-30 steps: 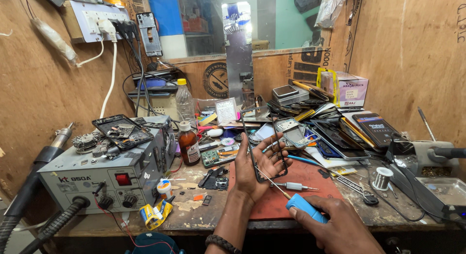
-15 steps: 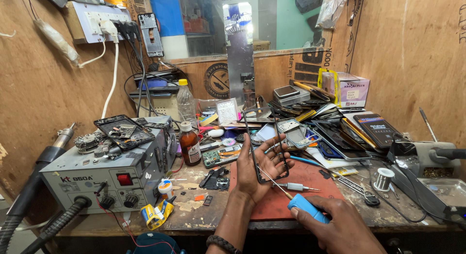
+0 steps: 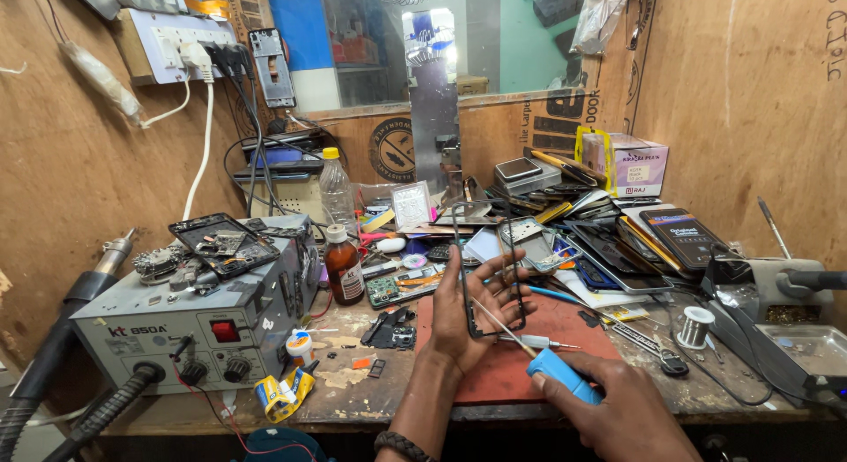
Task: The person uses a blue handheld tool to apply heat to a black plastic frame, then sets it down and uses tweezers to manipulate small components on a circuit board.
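Left hand [image 3: 472, 308] grips frame [image 3: 488, 268] — right hand [image 3: 618, 409] screwdriver [image 3: 543, 356].

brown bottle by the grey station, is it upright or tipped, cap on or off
Upright, cap on: the brown bottle stands on its base on the bench, white cap at top.

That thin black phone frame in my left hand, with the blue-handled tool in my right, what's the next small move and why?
Probably bring the tool's tip the last bit onto the frame's lower edge. The left hand holds the thin black phone frame upright over the red mat, and the right hand grips the blue-handled tool, its metal shaft already angled toward the frame. Whether the tip touches yet is unclear.
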